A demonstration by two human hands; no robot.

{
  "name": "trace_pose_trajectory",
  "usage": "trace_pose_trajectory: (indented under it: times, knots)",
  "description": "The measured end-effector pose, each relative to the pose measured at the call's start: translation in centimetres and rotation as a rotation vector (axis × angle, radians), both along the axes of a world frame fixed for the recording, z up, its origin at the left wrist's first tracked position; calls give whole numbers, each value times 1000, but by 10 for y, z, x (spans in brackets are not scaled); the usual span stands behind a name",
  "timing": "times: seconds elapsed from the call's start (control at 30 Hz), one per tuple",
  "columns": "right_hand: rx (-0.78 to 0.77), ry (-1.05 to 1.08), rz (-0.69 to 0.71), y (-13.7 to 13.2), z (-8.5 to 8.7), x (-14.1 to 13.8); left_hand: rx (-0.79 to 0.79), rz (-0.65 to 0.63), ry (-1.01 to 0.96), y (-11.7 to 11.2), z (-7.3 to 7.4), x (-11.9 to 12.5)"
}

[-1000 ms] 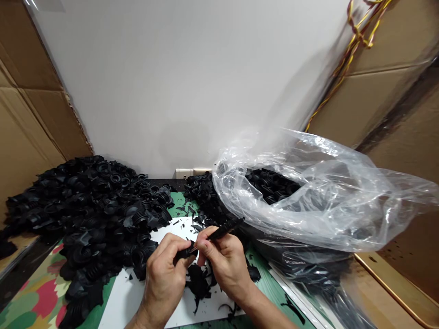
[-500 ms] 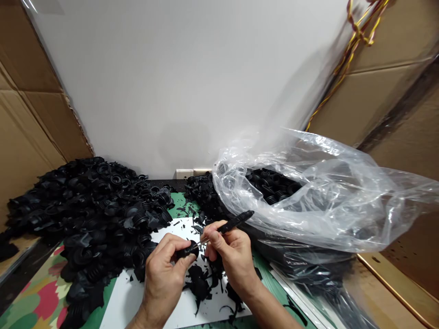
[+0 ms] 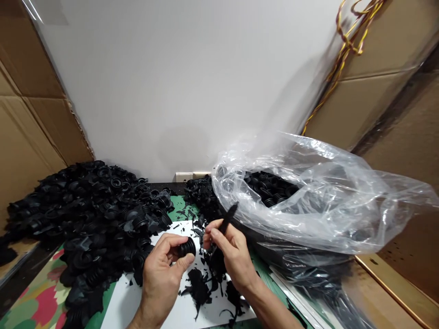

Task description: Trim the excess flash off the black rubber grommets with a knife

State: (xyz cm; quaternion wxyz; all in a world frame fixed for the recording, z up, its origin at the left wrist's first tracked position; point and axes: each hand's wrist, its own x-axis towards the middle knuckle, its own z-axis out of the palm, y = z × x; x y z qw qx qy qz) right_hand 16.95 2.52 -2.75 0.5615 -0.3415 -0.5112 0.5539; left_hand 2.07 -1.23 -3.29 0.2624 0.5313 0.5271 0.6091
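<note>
My left hand (image 3: 161, 274) is closed round a small black ribbed rubber boot (image 3: 187, 247), pinched between thumb and fingers above a white board (image 3: 120, 301). My right hand (image 3: 230, 256) grips a slim black-handled knife (image 3: 227, 218), whose handle points up and to the right. The knife's tip is hidden behind my fingers, a short way right of the boot. Black rubber trimmings (image 3: 199, 285) lie on the board under both hands.
A big heap of black rubber boots (image 3: 92, 214) fills the left of the table. A clear plastic bag (image 3: 318, 201) holding more boots (image 3: 270, 189) lies at the right. Cardboard boxes (image 3: 24, 114) stand on both sides, a white wall behind. Twisted yellow-red wires (image 3: 346, 41) hang top right.
My right hand has drawn the knife away from the boot and tilted its handle more upright. My left hand has turned the boot, which now shows clear of the fingers.
</note>
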Motion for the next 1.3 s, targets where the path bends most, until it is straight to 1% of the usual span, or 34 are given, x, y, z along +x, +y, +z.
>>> trace_pose_trajectory:
  times: [0.1, 0.17, 0.23, 0.3, 0.4, 0.47, 0.63, 0.77, 0.9, 0.97, 1.03, 1.1, 1.2, 1.3]
  knots:
    - [-64, -57, 105, -4, -2, -6, -1, -12, -50, 0, 1, 0]
    - [-32, -122, 135, -6, -2, -10, -11, -25, -80, -1, 2, 1]
    - [-4, -133, 126, -8, -2, -13, -21, -31, -111, -1, 3, 2]
    - [-56, -66, 102, -9, -3, -15, -47, -28, -146, 0, 5, 2]
    - [-217, 99, 106, -7, -5, -17, -138, -30, -209, 1, 5, 1]
    - [-294, 169, 108, -6, -6, -19, -201, -28, -247, 1, 5, 0]
    - [-357, 190, 80, -5, -6, -20, -258, -6, -289, 3, 6, -2]
    - [-332, 130, 147, -3, -3, -15, -365, -89, -380, 4, 10, -1]
    - [-199, 37, 222, -5, 2, -13, -407, -134, -469, 2, 14, -1]
    - [-122, 4, 214, -7, 3, -15, -404, -133, -492, 1, 14, -2]
    - [-54, -44, 147, -9, 3, -18, -403, -137, -478, 1, 13, -3]
    - [-35, -83, 66, -10, 2, -19, -395, -139, -412, 2, 11, -5]
    - [-125, -44, 18, -8, -1, -20, -343, -111, -249, 2, 8, -6]
    - [-213, 12, 9, -6, -4, -19, -219, -95, -92, 2, 6, -5]
